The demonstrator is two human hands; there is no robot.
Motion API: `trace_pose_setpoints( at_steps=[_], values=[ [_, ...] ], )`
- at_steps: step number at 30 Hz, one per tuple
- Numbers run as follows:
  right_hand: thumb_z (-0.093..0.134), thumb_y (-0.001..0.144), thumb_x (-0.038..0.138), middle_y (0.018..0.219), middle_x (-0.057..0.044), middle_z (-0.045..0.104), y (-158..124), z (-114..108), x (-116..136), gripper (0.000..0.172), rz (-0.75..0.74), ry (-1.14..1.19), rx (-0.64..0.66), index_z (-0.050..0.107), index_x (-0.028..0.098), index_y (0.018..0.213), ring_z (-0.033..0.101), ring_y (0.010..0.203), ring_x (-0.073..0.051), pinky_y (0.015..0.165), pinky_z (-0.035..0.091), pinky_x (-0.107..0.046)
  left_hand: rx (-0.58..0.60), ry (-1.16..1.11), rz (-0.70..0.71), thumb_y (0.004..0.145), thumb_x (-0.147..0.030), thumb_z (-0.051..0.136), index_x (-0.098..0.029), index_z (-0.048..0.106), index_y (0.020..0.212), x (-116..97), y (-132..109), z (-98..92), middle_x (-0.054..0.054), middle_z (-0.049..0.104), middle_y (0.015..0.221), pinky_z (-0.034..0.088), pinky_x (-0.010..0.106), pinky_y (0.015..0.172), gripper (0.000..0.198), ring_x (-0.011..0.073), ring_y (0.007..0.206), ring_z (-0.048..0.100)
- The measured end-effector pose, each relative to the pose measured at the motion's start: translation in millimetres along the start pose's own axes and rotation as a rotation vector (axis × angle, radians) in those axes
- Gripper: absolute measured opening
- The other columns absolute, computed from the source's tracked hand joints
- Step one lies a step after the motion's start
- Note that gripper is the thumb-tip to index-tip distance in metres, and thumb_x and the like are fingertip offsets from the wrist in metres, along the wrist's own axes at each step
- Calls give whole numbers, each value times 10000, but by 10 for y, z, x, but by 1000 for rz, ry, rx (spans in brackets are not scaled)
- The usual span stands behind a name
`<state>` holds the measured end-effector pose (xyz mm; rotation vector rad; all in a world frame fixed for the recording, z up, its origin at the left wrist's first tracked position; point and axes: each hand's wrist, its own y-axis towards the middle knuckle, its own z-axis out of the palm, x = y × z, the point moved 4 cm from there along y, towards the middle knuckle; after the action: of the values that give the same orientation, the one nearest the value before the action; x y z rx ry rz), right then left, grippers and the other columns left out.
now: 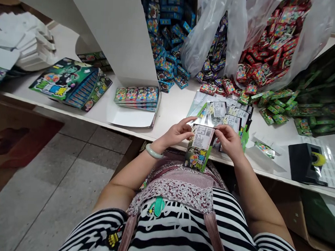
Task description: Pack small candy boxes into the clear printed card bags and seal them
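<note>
Hands, left hand (178, 133) and right hand (228, 140), pinch a flat carton (199, 147); plastic bags (275, 41) hold small boxes.

Both hands, left (178, 133) and right (229, 140), pinch flat carton (199, 146) at table edge (167, 135).

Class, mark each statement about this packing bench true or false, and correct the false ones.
1. Both hands hold the flat carton. True: left hand, right hand.
2. The red packs lie in a metal tray. False: in a clear plastic bag.
3. A bangle is on the left wrist. True.
4. The tape dispenser stands left of the hands. False: to their right.
5. The green packs lie on the table. True.
</note>
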<state>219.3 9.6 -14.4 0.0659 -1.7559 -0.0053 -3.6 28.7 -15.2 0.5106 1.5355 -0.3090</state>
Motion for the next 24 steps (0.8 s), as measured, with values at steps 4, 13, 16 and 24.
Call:
trace_pose_setpoints(
  at_steps=[4,13,16,24],
  values=[
    [699,827,555,745,14,631,-13,10,-6,306,-22,45,22,647,259,885,538,590,-137,529,477,-286,-23,-49,-31,841,-346,715,-208,598,1204,69,31,17,-47,578,680,516,223,599,406,97,607,568],
    [670,849,513,851,-28,659,81,111,71,274,-110,-60,36,663,240,824,612,763,-172,644,496,-321,-205,182,74,872,-422,690,-197,636,957,76,16,-99,-16,649,734,477,235,632,246,108,651,619],
    [685,840,424,898,-41,649,150,151,126,203,-132,-74,28,640,236,776,624,855,-185,653,501,-311,-308,44,119,872,-423,689,-183,631,826,40,29,-97,57,705,940,521,276,794,251,155,908,668],
    [733,792,385,898,-25,649,253,144,145,184,-6,-1,122,643,244,871,634,854,-183,624,533,-294,-242,-172,-38,790,-324,777,-181,696,973,-40,114,-108,56,733,929,555,349,870,246,177,915,691]
  ],
)
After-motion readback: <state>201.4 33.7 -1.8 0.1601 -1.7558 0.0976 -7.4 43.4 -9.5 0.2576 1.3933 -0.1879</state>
